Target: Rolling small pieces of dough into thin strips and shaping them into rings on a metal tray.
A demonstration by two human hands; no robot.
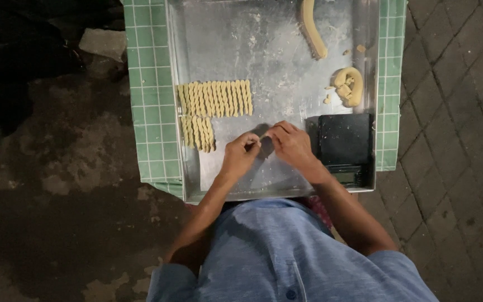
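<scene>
Blue shirt filling bottom of view, forearms reaching over tray. Left hand and right hand meeting mid-tray, fingertips pinching together on small dough piece, mostly hidden; both nearly closed. Judging step: twisting one piece. Twists lying in two rows just left of hands, lower row short. Next move likely calling for laying piece beside lower row. Dough rope and coil waiting far right; black scale beside right hand.
</scene>
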